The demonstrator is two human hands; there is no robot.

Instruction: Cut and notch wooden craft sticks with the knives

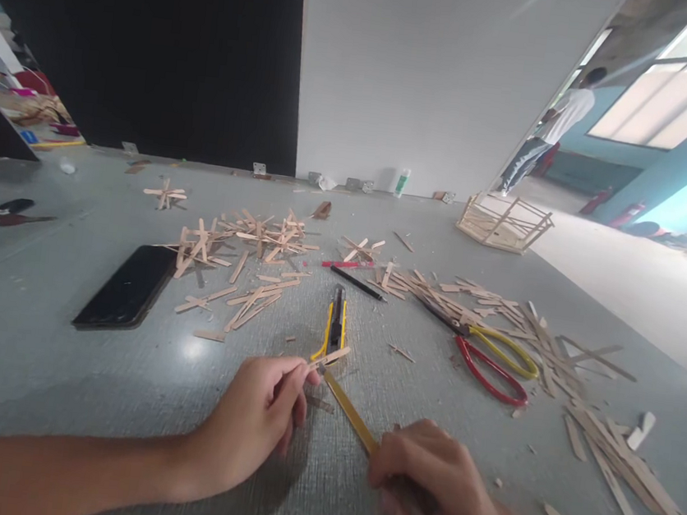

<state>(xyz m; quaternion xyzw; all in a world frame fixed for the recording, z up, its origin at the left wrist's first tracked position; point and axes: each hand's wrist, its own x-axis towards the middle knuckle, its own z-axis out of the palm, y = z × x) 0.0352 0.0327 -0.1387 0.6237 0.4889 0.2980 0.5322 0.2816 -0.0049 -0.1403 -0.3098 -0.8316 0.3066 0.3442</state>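
My left hand (256, 421) pinches a short wooden stick piece (329, 358) between thumb and fingers, just above the grey table (55, 390). My right hand (435, 483) grips a yellow tool (351, 413), a long thin stick or blade whose tip meets the small piece. A yellow and black utility knife (335, 327) lies on the table right behind the two hands.
Red and yellow scissors (490, 358) lie to the right among several scattered wooden sticks (606, 461). A black phone (127, 287) lies to the left. Stick crosses (245, 246), a black pen (356, 282) and a stick frame (502, 222) lie farther back. A person (550, 132) stands far right.
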